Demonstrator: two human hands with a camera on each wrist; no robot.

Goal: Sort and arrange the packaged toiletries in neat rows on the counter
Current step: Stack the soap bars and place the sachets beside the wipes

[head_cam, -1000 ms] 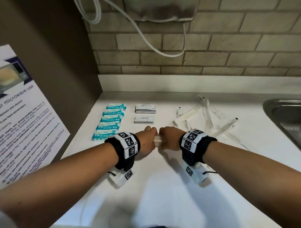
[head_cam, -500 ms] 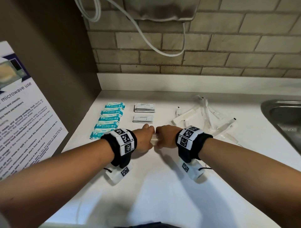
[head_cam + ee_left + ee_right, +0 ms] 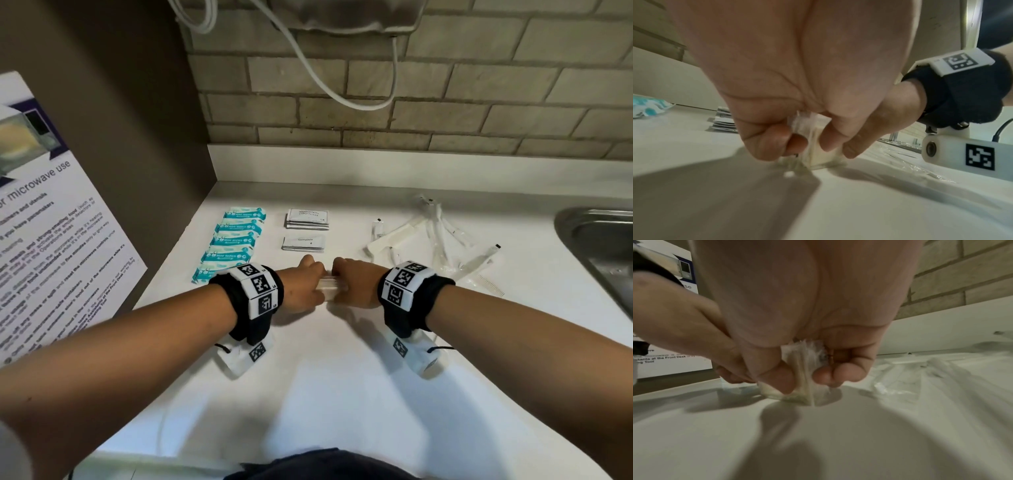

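From the head view, a stack of clear packets (image 3: 329, 289) is held upright on edge on the white desk (image 3: 342, 394), its long axis running left to right between the two hands. The left hand (image 3: 301, 287) is closed on its left end and the right hand (image 3: 356, 286) on its right end. The stack stands just in front of the toothpaste sachets (image 3: 303, 243). The wipes (image 3: 233, 240) are ranged in a column to the left of those sachets, the shampoo sachets (image 3: 307, 218) behind them, and loose toothbrush packets (image 3: 435, 236) lie crisscross to their right, beside the sink (image 3: 603, 246). Against the frame a second before, hands and stack are seen in the same grip and nearly the same place.

In the left wrist view, the stack (image 3: 818, 152) is pinched between curled fingers (image 3: 777, 142) and thumb, its lower edge touching the desk (image 3: 879, 211).

In the right wrist view, the stack (image 3: 801, 379) is likewise gripped between thumb and curled fingers (image 3: 838, 374), its lower edge resting on the desk (image 3: 859, 443).
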